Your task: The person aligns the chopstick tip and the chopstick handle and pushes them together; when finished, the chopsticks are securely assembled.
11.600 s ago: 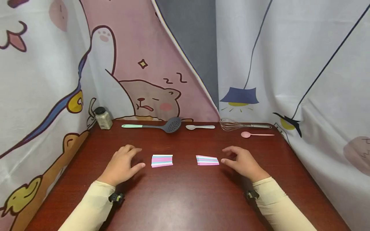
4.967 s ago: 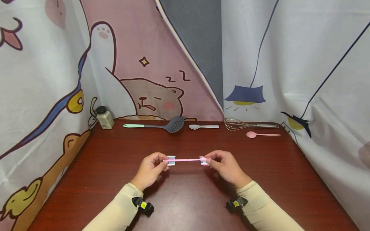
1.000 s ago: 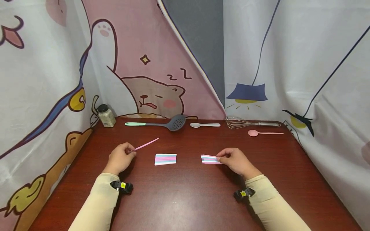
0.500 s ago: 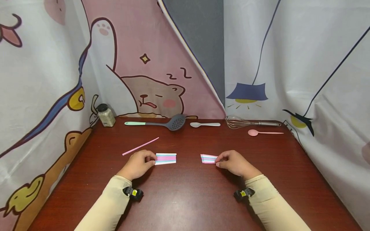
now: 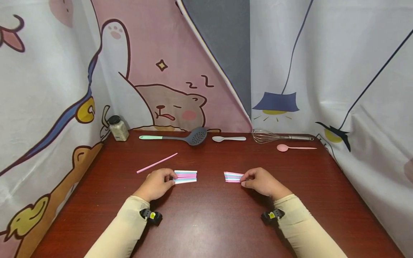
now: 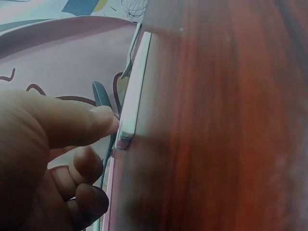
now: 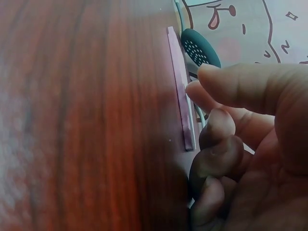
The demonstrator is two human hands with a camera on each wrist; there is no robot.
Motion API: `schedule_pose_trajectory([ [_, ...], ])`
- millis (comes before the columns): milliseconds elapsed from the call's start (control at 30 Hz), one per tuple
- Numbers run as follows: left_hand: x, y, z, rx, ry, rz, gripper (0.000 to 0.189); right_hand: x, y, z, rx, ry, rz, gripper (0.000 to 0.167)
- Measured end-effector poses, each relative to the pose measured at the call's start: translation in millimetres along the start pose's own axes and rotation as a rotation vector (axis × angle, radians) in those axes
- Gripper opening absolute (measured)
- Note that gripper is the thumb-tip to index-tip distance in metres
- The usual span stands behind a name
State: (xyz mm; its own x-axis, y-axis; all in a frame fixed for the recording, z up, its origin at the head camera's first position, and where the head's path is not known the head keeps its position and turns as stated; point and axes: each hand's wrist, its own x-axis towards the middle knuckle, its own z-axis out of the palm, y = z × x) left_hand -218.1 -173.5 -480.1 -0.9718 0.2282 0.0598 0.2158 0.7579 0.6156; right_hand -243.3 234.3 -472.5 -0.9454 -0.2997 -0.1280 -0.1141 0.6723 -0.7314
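Observation:
Two flat rows of short pink, white and blue sticks lie on the table in the head view. At the outer end of the left row (image 5: 188, 177), my left hand (image 5: 157, 184) has its thumb and forefinger at a pink stick and seems to pinch it. At the right row (image 5: 231, 177), my right hand (image 5: 262, 184) holds its bent fingertips against the outer end. In the right wrist view a fingertip touches the pink edge stick (image 6: 134, 96); whether the right hand grips one is hidden. A long pink stick (image 5: 157, 163) lies slanted behind my left hand.
Along the table's back edge lie a slotted skimmer (image 5: 196, 136), a white spoon (image 5: 229, 138), a whisk (image 5: 266, 137) and a pink spoon (image 5: 283, 148). A black-lidded jar (image 5: 118, 129) stands at the back left corner. Printed curtains (image 5: 180, 46) rise behind the table.
The long pink stick, formed earlier between both hands, was laid down behind my left hand. My left hand then moved right to the left row, where pink sticks shifted slightly. The right hand stays put.

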Motion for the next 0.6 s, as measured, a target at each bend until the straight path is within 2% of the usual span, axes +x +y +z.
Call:
schedule_pose_trajectory([
  [333, 6.8, 3.0, 2.5, 0.075, -0.001, -0.033, 0.012, 0.1, -0.3, -1.7, 0.003, -0.007, -0.006, 0.006],
  [600, 8.5, 7.3, 2.3, 0.069, -0.028, -0.084, 0.01, 0.2, -2.0, -1.6, 0.003, -0.009, -0.008, 0.006],
])
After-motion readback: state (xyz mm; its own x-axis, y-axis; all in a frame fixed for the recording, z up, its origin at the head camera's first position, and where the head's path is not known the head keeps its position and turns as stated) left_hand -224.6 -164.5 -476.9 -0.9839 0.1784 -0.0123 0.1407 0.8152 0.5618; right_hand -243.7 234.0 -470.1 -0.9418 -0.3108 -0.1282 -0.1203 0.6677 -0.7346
